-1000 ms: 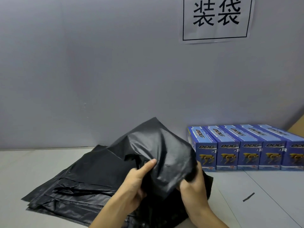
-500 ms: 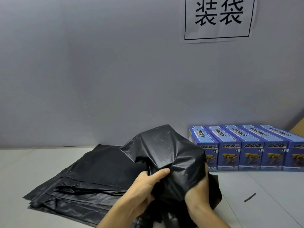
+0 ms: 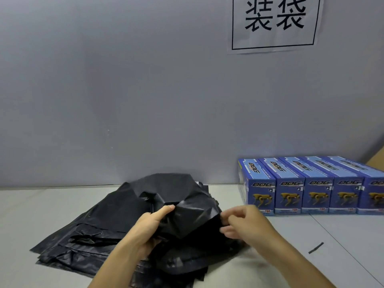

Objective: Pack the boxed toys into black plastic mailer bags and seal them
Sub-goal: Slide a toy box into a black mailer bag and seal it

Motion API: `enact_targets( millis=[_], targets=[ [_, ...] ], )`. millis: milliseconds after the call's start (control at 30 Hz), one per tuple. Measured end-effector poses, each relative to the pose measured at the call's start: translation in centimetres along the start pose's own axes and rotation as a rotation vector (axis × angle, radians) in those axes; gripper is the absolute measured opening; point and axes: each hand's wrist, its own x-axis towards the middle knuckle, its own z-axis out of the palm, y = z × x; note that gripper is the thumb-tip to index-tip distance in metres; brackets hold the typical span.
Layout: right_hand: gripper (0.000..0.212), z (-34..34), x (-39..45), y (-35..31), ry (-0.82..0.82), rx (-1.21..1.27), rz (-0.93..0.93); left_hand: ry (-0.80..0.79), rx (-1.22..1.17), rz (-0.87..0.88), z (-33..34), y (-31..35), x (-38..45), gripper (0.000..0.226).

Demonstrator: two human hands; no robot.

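A black mailer bag [image 3: 193, 210] bulges with a boxy shape inside and sits low over the pile of flat black mailer bags [image 3: 83, 235]. My left hand [image 3: 145, 225] grips the bulging bag's left side, thumb on top. My right hand [image 3: 247, 223] is at the bag's right corner, slightly blurred, with thumb and curled fingers pinching the plastic edge. A row of several blue boxed dog toys [image 3: 311, 188] stands against the wall to the right.
The grey wall rises right behind the table. A white paper sign [image 3: 274, 21] hangs on it. A small black strip [image 3: 315, 247] lies on the table at the right. A cardboard corner [image 3: 376, 163] shows at the far right edge.
The bulging bag has come down from chest height onto the pile. My right hand has moved from behind the bag to its right corner.
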Motion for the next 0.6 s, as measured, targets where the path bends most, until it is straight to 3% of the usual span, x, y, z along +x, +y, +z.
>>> enact_targets(
  millis=[133, 167, 267, 333, 367, 433, 500, 600],
  targets=[
    [0.009, -1.1, 0.9, 1.2, 0.307, -0.146, -0.156, 0.156, 0.276, 0.022, -2.0, 1.0, -0.1, 0.079],
    [0.009, -1.0, 1.0, 1.5, 0.277, -0.138, -0.154, 0.239, 0.400, 0.071, -2.4, 1.2, -0.1, 0.085],
    [0.039, 0.5, 1.3, 2.8, 0.112, -0.182, -0.128, 0.497, 0.777, 0.181, -2.7, 1.7, -0.5, 0.105],
    [0.047, 1.6, 1.2, 3.2, 0.065, -0.207, -0.137, 0.630, 0.953, 0.385, -2.5, 1.7, -0.7, 0.091],
    [0.047, 2.2, 1.2, 3.4, 0.061, -0.204, -0.145, 0.631, 0.967, 0.550, -2.2, 1.7, -0.7, 0.076],
    [0.042, 3.1, 1.3, 3.4, 0.064, -0.165, -0.151, 0.482, 0.996, 0.800, -1.0, 1.5, -0.6, 0.056],
    [0.037, 3.8, 1.4, 3.3, 0.060, -0.108, -0.154, 0.308, 1.159, 0.865, 0.3, 0.8, -0.7, 0.054],
    [0.039, 4.1, 1.5, 3.4, 0.032, -0.096, -0.132, 0.127, 1.350, 0.814, 1.1, -0.4, -0.8, 0.075]
  ],
)
